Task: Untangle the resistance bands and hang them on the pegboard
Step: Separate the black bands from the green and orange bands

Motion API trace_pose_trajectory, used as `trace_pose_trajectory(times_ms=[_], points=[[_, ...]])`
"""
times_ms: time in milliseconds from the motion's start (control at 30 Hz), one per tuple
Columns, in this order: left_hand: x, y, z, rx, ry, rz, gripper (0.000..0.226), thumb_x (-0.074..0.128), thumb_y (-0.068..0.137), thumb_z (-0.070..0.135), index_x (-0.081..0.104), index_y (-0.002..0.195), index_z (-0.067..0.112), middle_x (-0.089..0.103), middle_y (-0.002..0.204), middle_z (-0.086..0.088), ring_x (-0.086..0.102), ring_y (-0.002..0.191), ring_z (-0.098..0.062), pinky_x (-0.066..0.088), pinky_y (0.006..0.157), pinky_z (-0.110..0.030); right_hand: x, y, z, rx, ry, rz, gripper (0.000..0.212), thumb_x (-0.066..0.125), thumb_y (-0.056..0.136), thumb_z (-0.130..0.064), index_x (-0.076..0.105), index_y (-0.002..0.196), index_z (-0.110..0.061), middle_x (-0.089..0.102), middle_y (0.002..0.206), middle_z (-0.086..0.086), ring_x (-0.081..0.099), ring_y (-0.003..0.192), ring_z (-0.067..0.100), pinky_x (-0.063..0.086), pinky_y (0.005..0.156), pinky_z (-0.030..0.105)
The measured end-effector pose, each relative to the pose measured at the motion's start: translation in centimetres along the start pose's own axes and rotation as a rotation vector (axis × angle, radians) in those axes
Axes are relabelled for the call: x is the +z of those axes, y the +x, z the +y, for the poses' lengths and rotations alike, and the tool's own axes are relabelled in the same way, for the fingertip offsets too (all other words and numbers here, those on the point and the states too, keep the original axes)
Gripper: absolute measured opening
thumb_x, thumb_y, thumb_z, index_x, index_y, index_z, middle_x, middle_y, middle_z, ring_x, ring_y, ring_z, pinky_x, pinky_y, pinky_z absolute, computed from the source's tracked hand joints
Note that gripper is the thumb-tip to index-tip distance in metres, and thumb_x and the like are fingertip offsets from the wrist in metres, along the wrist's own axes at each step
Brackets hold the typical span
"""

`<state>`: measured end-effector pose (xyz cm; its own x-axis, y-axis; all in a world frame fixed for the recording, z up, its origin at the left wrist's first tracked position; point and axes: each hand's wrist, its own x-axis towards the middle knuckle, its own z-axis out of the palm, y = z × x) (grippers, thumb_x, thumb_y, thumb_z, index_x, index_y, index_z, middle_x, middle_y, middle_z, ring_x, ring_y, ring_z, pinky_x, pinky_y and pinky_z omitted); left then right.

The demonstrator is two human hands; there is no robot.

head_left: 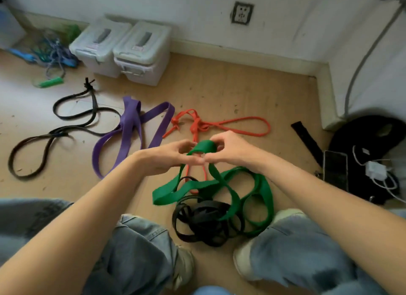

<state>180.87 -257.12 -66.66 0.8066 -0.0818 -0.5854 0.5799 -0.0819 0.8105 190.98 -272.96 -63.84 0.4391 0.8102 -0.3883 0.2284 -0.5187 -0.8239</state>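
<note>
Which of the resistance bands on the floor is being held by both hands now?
The green band: the left hand and right hand pinch its raised loop. The purple, orange and black bands lie untouched.

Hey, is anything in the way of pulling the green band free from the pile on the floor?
Yes. Both the left hand and right hand already grip the green band, but its lower loops lie tangled with the black band, and an orange band threads through near the hands. No pegboard is in view.

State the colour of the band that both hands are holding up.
Green: the green band, seen in the head view, is pinched between the left hand and right hand.
</note>
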Motion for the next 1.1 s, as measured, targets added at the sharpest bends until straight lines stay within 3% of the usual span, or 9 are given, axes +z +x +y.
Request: trace_pose_trajectory(times_ms=[133,267,367,433,500,600,700,900,1100], points=[[3.9,-0.7,2.0,0.162,0.054,-0.050,0.073,0.076,0.071,0.033,0.039,0.134,0.032,0.046,0.132,0.017,0.042,0.122,-0.001,0.034,0.103,-0.023,-3.9,-4.3,-5.5,-0.232,0.488,0.098,0.009,0.061,0.084,0.001,0.062,0.091,-0.003,0.067,0.091,0.014,0.067,0.085,0.024,0.055,0.086,0.035],[8.1,-0.9,2.1,0.307,0.085,0.230,0.014,0.064,0.083,0.003,0.063,0.090,0.015,0.066,0.088,0.005,0.062,0.081,-0.007,0.047,0.076,-0.016,-5.4,-7.4,-7.5,-0.378,0.812,0.198,0.010,0.060,0.079,-0.002,0.060,0.090,-0.003,0.066,0.082,0.006,0.066,0.078,0.015,0.056,0.078,0.026],[6.4,-3.3,5.4,0.361,0.123,0.273,0.012,0.053,0.092,0.007,0.057,0.081,0.012,0.063,0.069,0.000,0.064,0.060,-0.006,0.052,0.064,-0.020,-7.9,-9.6,-6.6,-0.390,0.933,0.312,0.024,0.064,0.074,-0.014,0.063,0.096,-0.004,0.069,0.087,0.005,0.066,0.084,0.015,0.055,0.077,0.024],[4.8,-5.5,9.3,0.488,-0.183,0.263,0.014,0.051,0.093,0.009,0.055,0.080,0.010,0.059,0.061,-0.001,0.062,0.054,-0.014,0.052,0.057,-0.026,-9.1,-11.2,-5.3,-0.292,0.843,0.199,0.043,0.067,0.076,-0.029,0.059,0.114,-0.011,0.064,0.117,0.004,0.064,0.101,0.020,0.054,0.083,0.027],[4.4,-7.7,13.4,0.637,-0.462,0.146,0.010,0.053,0.092,0.010,0.055,0.082,0.008,0.057,0.059,-0.003,0.059,0.054,-0.020,0.053,0.056,-0.032,-8.1,-12.0,-4.5,-0.137,0.499,0.011,0.056,0.064,0.078,-0.043,0.047,0.130,-0.027,0.048,0.138,-0.006,0.057,0.115,0.015,0.052,0.091,0.030],[4.9,-8.6,16.8,0.648,-0.507,0.101,0.013,0.059,0.089,0.018,0.056,0.091,0.006,0.065,0.069,-0.007,0.068,0.070,-0.021,0.057,0.066,-0.034,-4.5,-11.1,-5.5,-0.195,0.200,-0.086,0.051,0.068,0.082,-0.031,0.048,0.129,-0.034,0.060,0.123,-0.014,0.062,0.105,0.007,0.053,0.081,0.023],[4.6,-7.5,15.2,0.537,-0.337,0.063,0.043,0.059,0.082,0.042,0.058,0.110,0.010,0.066,0.102,-0.007,0.063,0.099,-0.019,0.053,0.088,-0.036,-3.5,-10.6,-7.9,-0.322,0.335,0.186,0.026,0.064,0.083,-0.013,0.065,0.109,-0.016,0.072,0.095,-0.003,0.069,0.086,0.015,0.056,0.071,0.029],[6.1,-5.7,9.3,0.511,0.067,0.030,0.040,0.073,0.071,0.044,0.060,0.109,0.042,0.066,0.112,0.016,0.060,0.107,-0.003,0.049,0.083,-0.015,-7.0,-10.8,-11.0,-0.489,0.807,0.280,0.020,0.062,0.074,-0.016,0.067,0.093,-0.012,0.073,0.084,0.004,0.071,0.077,0.019,0.058,0.068,0.031],[5.8,-5.9,9.6,0.542,0.012,0.050,0.026,0.069,0.082,0.014,0.064,0.107,0.019,0.072,0.096,0.003,0.069,0.090,-0.014,0.055,0.072,-0.023,-10.2,-9.9,-10.5,-0.300,0.989,0.351,0.020,0.059,0.085,-0.023,0.061,0.099,-0.010,0.070,0.096,0.006,0.068,0.089,0.019,0.057,0.072,0.026]])
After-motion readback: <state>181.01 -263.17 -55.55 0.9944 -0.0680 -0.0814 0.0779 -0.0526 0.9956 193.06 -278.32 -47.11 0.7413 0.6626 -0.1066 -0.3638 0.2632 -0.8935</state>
